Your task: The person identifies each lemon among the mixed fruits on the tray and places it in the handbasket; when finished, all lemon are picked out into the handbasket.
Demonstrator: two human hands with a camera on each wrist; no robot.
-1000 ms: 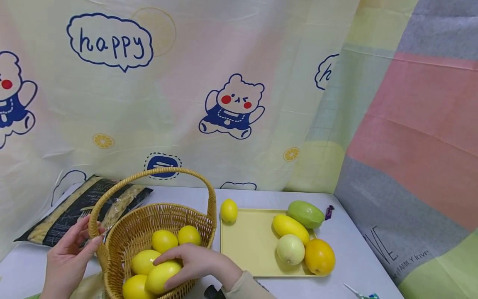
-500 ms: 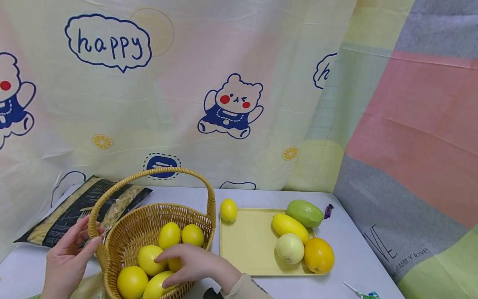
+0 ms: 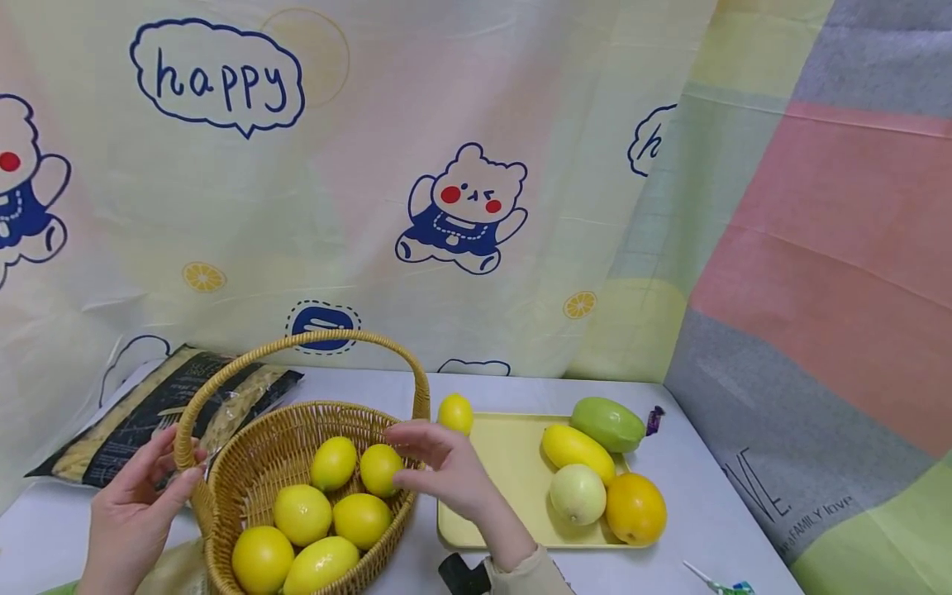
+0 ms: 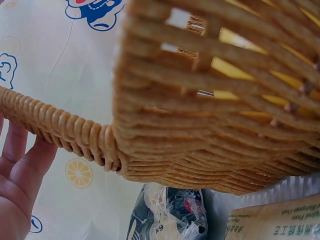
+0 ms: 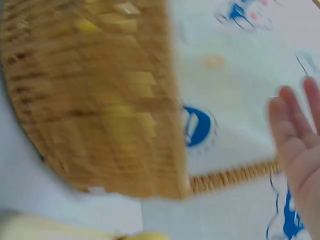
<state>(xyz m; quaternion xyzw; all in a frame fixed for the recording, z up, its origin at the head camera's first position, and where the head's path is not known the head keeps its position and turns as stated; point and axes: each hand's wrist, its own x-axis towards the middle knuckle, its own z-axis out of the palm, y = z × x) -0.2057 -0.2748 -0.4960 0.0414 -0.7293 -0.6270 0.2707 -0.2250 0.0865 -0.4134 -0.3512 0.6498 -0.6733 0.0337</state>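
A wicker basket (image 3: 249, 463) with a tall arched handle stands at the front left in the head view, several yellow lemons (image 3: 302, 514) lying inside it. My left hand (image 3: 137, 508) holds the handle near its left base; thumb and fingers also show under the handle in the left wrist view, beside the basket wall (image 4: 210, 120). Over the basket's right rim, my right hand (image 3: 449, 475) is spread with nothing in its grasp, its fingertips close to a lemon (image 3: 379, 469). The right wrist view is blurred, with that hand (image 5: 300, 150) apart from the woven wall (image 5: 95, 110).
Right of the basket lies a yellow tray (image 3: 513, 471) with a lemon (image 3: 455, 413), a green oblong fruit (image 3: 608, 426), a yellow oblong fruit (image 3: 578, 456), a pale round fruit (image 3: 578, 496) and an orange (image 3: 635, 508). A pasta bag (image 3: 134, 426) lies behind the basket's left side.
My right hand has let go of a lemon in the basket and moved up and right to the rim. The lemons have shifted and spread. The left hand keeps its place on the handle.
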